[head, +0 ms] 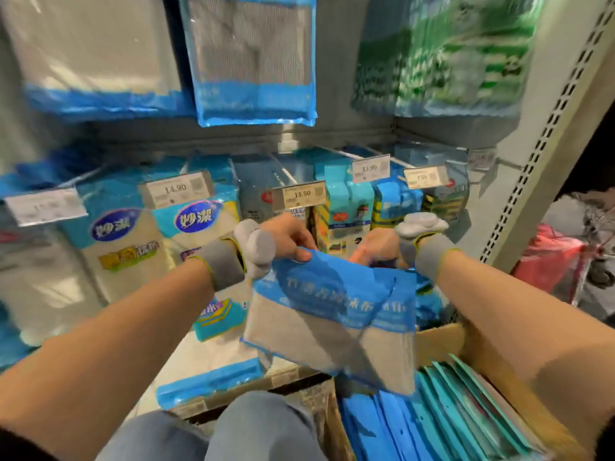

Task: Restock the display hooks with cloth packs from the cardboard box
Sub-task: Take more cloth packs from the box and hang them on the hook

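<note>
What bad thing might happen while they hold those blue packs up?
1. The left hand and right hand grip the cloth packs only at the top edge. The packs are fanned apart, so one might slip and drop, perhaps missing the cardboard box.
2. The hooks ahead look full and each carries a price tag at its tip, so pushing packs on could knock a tag crooked.

Being lit brightly and evenly from overhead. Streaking the hanging packs (442, 54) at 1 and 10 o'clock with motion blur. Bowing the shelf upright (539, 134) at 3 o'clock. Darkening beyond it.
</note>
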A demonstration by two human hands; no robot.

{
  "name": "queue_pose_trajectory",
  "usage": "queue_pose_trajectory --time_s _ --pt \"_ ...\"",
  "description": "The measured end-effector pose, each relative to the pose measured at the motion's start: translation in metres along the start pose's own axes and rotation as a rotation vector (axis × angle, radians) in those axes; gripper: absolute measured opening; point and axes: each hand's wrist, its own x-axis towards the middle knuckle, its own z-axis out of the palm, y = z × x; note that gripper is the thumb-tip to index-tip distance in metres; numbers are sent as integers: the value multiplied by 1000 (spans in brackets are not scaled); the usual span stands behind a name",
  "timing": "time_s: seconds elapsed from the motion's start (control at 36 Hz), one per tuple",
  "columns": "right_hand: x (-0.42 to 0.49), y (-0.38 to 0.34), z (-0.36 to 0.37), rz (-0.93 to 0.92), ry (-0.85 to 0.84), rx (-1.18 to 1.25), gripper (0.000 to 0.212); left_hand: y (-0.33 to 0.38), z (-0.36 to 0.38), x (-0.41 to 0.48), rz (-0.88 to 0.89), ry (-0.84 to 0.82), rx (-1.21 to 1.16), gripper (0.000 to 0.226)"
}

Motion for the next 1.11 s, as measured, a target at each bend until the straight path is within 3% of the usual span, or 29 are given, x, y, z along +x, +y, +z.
queue_pose_trajectory --time_s 0.17,0.25,0.39,0.5,0.75,0.83,0.89,1.0,1.11 --pt "-3 -55 -21 -163 115 206 15 -13 -52 -41 -94 172 62 27" --pt "-7 -87 -32 -256 155 179 5 -20 -77 -63 -140 239 53 27" --pt "-19 -153 -59 -442 236 190 18 -30 -122 -105 -212 417 -8 18" --pt "-28 -208 -77 -565 352 184 14 -35 -157 -140 -265 569 -42 16" --pt "-41 -296 -121 -658 716 152 13 -45 -216 -182 -294 845 -94 17" --pt "-40 -324 -134 -719 801 251 10 -54 -239 -190 -304 951 -95 21" --pt "-40 -336 -141 -749 839 329 9 -58 -249 -192 -317 1014 -84 27" --pt "-29 -364 -164 -813 860 414 20 -59 -270 -197 -294 1063 -74 19" --pt "-32 -377 -181 -851 934 448 10 -60 -285 -198 -271 1074 -83 17"
